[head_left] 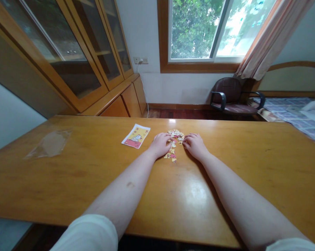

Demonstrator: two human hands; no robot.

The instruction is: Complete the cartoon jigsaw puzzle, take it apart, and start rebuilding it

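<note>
A heap of small jigsaw puzzle pieces (pixel 175 133) lies on the wooden table (pixel 94 184), mostly pale with some pink and yellow ones. A loose trail of yellow and pink pieces (pixel 172 152) runs from it toward me. At the heap's left side, my left hand (pixel 161 144) rests with bent fingers touching the pieces. My right hand (pixel 195 144) sits at the right edge, fingers curled in and tips against the pieces. Whatever either hand pinches is too small to make out. Left of my left hand lies a picture card (pixel 136 136) with a white cartoon animal on yellow and pink.
A clear plastic bag (pixel 50 143) lies flat on the table's left part. Beyond the table stand a glass-door cabinet (pixel 94 52) on the left and a dark armchair (pixel 229 94) on the right. A bed (pixel 290 108) is at the far right.
</note>
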